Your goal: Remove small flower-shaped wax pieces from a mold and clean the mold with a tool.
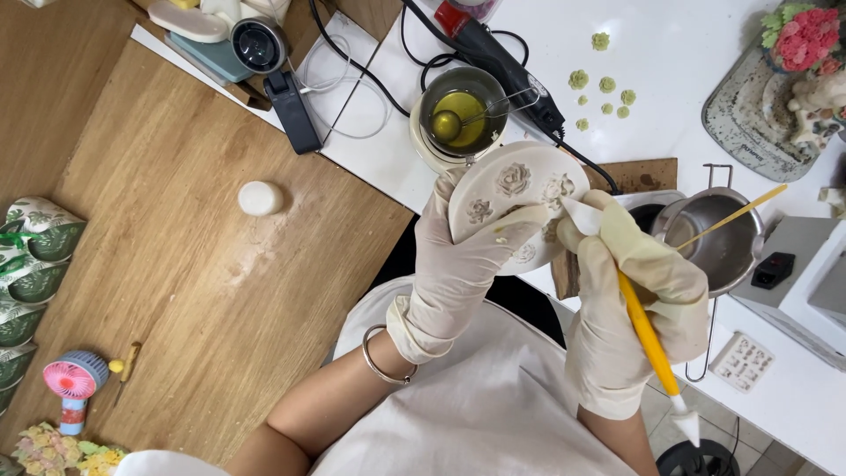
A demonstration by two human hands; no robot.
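My left hand, in a cream glove, holds up a round pale silicone mould with several flower-shaped cavities. My right hand, also gloved, grips an orange-handled sculpting tool with white rubber tips. Its upper tip rests against the mould's right side, near a flower cavity. A silver bangle circles my left wrist. Both hands are raised over my lap, in front of the table edge.
A small metal pot of yellow-green liquid sits just behind the mould. A steel pitcher with a wooden stick stands to the right. Small green flowers lie on the white table. A white disc and pink mini fan rest on the wooden table.
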